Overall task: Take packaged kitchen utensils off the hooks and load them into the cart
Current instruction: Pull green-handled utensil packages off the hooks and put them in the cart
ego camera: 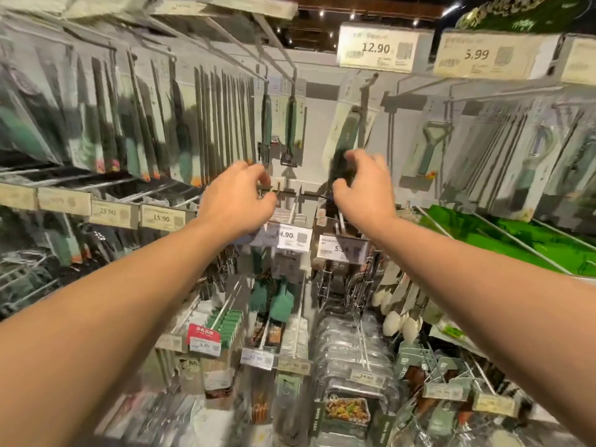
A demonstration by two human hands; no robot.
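Store pegboard wall (316,88) hung with rows of carded kitchen tools, price tags (383,48) above and below. Right hand (362,188) raised, fingers curled round lower end of tilted green-handled packaged utensil (346,130), card top still up by its hook (367,83). Left hand (237,198) just left of it, apart, fingertips pinched at small bare hook end (269,188); actual grip too blurred to tell.

Shop aisle: price tags (383,48), packaged utensils (292,124) on hooks (277,59)

A green-handled packaged utensil (346,137) hangs tilted on its hook, lower end gripped.
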